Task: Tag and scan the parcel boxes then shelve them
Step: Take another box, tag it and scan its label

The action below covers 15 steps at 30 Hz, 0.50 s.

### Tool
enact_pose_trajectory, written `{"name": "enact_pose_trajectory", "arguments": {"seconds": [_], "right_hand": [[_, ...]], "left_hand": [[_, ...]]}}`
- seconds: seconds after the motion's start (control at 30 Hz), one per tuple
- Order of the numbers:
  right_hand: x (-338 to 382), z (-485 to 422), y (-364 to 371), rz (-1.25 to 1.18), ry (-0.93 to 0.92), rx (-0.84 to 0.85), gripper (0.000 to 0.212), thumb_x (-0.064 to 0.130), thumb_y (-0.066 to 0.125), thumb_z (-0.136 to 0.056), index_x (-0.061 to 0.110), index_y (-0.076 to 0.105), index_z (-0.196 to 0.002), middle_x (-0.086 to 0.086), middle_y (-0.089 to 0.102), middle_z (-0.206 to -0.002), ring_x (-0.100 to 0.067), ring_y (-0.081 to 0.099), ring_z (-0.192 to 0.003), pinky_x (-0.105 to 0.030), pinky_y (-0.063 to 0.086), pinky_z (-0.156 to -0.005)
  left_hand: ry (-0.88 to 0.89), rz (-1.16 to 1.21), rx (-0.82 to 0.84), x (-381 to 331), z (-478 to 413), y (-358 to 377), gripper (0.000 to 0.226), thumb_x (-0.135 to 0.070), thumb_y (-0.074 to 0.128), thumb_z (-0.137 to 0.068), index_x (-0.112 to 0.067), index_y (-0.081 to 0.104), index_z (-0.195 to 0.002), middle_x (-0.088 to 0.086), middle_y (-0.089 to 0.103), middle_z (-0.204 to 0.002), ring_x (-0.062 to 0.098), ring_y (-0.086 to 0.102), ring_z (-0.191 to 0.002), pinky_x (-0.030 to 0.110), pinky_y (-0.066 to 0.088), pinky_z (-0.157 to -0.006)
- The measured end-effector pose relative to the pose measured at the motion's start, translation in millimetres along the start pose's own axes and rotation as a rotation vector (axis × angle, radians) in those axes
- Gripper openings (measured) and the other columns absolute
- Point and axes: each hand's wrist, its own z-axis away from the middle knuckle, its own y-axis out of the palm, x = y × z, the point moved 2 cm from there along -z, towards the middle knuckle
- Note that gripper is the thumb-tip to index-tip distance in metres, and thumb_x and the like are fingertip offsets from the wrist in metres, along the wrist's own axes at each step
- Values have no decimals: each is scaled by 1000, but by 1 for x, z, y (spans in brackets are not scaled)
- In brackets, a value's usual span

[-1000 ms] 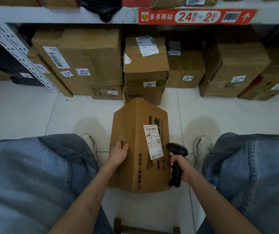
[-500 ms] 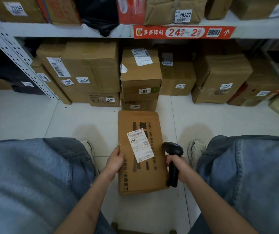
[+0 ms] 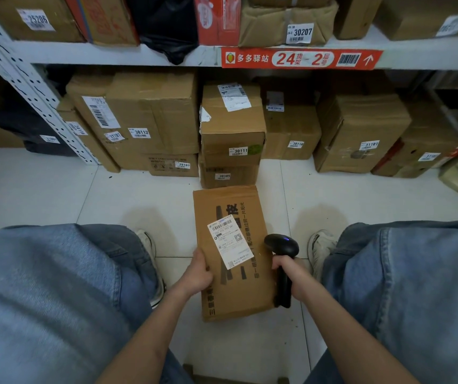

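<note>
Left hand has its fingers wrapped on the left edge of the parcel box, which lies flat on the floor. Right hand fingers clamped around the scanner handle, just right of the box.

matt cardboard box, paper label, glossy black plastic scanner.

The floor is made of shiny white tiles with thin grey lines between them. A white metal shelf runs across the top. Its post, full of little holes, comes down to the floor on the left. A red sign is stuck on the shelf's front edge.
</note>
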Motion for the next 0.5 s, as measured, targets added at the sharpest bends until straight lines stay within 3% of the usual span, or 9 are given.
{"name": "enact_pose_trajectory", "arguments": {"seconds": [0.1, 0.13, 0.27, 0.5], "right_hand": [[-1, -2, -1, 2, -1, -9, 34, 4, 55, -69, 3, 60, -103, -15, 59, -97, -33, 56, -97, -39, 47, -80], [-1, -2, -1, 1, 0, -11, 35, 4, 55, -69, 3, 60, -104, -16, 59, -97, -33, 56, -97, -39, 47, -81], [-3, -4, -2, 0, 22, -12, 40, 6, 56, -69, 4, 60, -108, -16, 60, -102, -33, 56, -102, -42, 48, -85], [-2, -1, -2, -11, 19, -17, 38, 5, 56, -71, 4, 60, -108, -16, 59, -102, -34, 55, -103, -42, 46, -85]], "left_hand": [[-14, -198, 32, 0, -1, 1, 87, -6, 48, -92, -13, -17, -150, 8, -19, -157, 27, -1, -148, 33, 11, -119], [-3, -278, 22, 1, -2, 1, 90, -7, 49, -92, -13, -21, -149, 7, -26, -156, 26, -6, -147, 35, 8, -120], [-2, -622, 24, 7, -3, 5, 88, -21, 50, -94, -13, -18, -150, 5, -30, -155, 26, -15, -146, 52, 8, -118], [36, -670, 15, 10, -4, 9, 96, -33, 52, -94, -6, -24, -146, 11, -30, -154, 25, -16, -146, 38, 3, -120]]}}
